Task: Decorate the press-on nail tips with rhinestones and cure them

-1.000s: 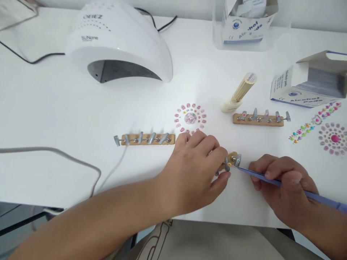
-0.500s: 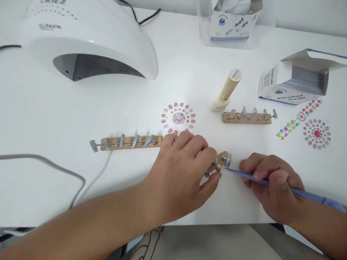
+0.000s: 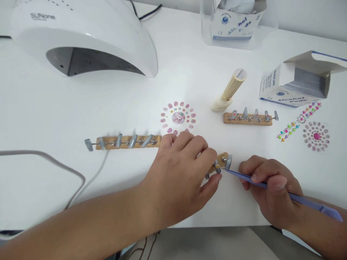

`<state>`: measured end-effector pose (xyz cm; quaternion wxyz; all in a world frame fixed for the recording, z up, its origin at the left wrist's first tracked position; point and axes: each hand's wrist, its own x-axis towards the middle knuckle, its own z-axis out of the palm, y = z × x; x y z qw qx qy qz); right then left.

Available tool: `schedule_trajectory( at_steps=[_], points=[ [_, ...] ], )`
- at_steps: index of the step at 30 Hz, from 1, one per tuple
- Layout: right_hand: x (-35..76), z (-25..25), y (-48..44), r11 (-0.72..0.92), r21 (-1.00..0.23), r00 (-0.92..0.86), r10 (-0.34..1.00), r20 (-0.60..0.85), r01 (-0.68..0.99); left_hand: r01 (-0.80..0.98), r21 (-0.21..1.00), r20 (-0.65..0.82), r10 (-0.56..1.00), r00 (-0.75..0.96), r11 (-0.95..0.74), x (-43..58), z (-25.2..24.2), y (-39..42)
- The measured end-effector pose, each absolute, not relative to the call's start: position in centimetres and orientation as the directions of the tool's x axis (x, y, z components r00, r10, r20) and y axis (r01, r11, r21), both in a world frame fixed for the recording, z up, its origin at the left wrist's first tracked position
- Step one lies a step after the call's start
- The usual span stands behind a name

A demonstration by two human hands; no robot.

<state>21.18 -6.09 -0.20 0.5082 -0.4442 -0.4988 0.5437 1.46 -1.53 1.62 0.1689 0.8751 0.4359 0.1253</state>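
Blue tweezers (image 3: 242,176) are pinched in my right hand (image 3: 276,196), their tip touching a small yellow decoration on a grey-blue false nail (image 3: 218,169). That nail stands on a short wooden nail stand (image 3: 223,158), mostly hidden under my left hand (image 3: 181,177). My left fingers curl over this stand, with the thumb beside the nail being decorated. Another grey-blue nail (image 3: 228,161) with small coloured spots sits at the stand's right end. Just beyond my left fingers lies a round sheet of pink nail stickers (image 3: 178,118).
A second nail stand (image 3: 127,142) is on the left, a third (image 3: 248,119) at right. Behind stand a cream polish bottle (image 3: 229,90), alcohol pad boxes (image 3: 295,85) and a white nail lamp (image 3: 103,32). More stickers (image 3: 316,136) lie far right; a grey cable (image 3: 54,166) crosses the left side.
The view has shifted slightly. Both hands stay almost in place, the tweezers' tip still at the yellow decoration, with the tweezers' rear end a little lower in view.
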Motion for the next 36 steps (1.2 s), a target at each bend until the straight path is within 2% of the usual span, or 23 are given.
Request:
schedule_trajectory(
  at_steps=[19,22,29,36],
  points=[
    [21.24,-0.48,-6.32,0.092,-0.994,-0.103,0.99,0.097,-0.054,0.739,0.361,0.115,0.813,0.57,-0.569,1.46,1.43,-1.79],
    [21.29,-0.36,-6.26,0.085,-0.995,-0.118,0.989,0.09,-0.041,0.724,0.39,0.135,0.813,0.567,-0.569,1.29,1.56,-1.8],
    [21.42,-0.23,-6.2,0.084,-0.996,-0.129,0.988,0.088,-0.036,0.592,0.513,0.299,0.776,0.556,-0.621,0.76,1.74,-1.84],
    [21.41,-0.28,-6.18,0.068,-0.997,-0.133,0.988,0.072,-0.034,0.567,0.498,0.324,0.748,0.58,-0.656,0.76,1.33,-1.83]
  ],
)
